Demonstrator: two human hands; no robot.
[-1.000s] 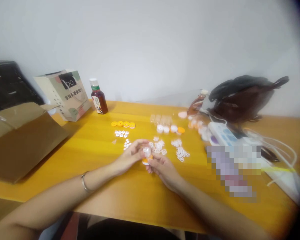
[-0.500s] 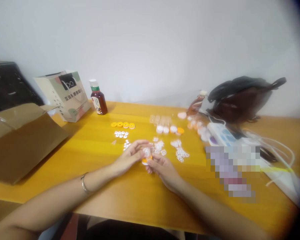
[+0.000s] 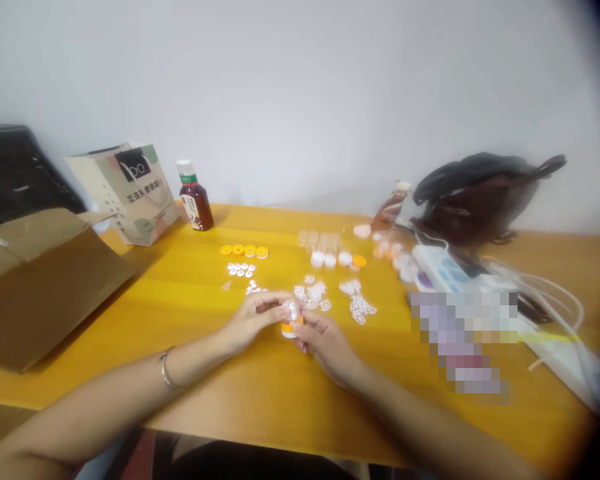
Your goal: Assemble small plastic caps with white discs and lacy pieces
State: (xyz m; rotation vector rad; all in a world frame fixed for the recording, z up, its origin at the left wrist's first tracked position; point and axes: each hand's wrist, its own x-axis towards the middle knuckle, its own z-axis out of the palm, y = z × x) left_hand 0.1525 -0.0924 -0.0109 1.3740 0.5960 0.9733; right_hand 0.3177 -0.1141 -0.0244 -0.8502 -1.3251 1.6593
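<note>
A small clear container with an orange-and-white base [image 3: 290, 327] is held between both hands above the front middle of the table. My left hand [image 3: 247, 323] has its thumb and fingers closed on the clear upper part. On the orange base, from the right side, are the thumb and fingers of my right hand [image 3: 330, 347]. Just beyond the hands lie white gear-like pieces [image 3: 313, 293], with more white perforated pieces [image 3: 363, 308] to their right. Small white discs [image 3: 241, 270] and a row of orange rings [image 3: 244, 251] are farther left.
Clear cylinders [image 3: 321, 240] and white round parts [image 3: 325, 259] stand at the back middle. An open cardboard box [image 3: 55, 287], a paper bag [image 3: 143, 193] and a dark bottle [image 3: 196, 203] are on the left. At right are a power strip [image 3: 437, 267], cables and a dark bag [image 3: 475, 200].
Both hands and the container have moved slightly down and toward me. My left fingers have shifted a little around the clear part. The view has shifted slightly.
</note>
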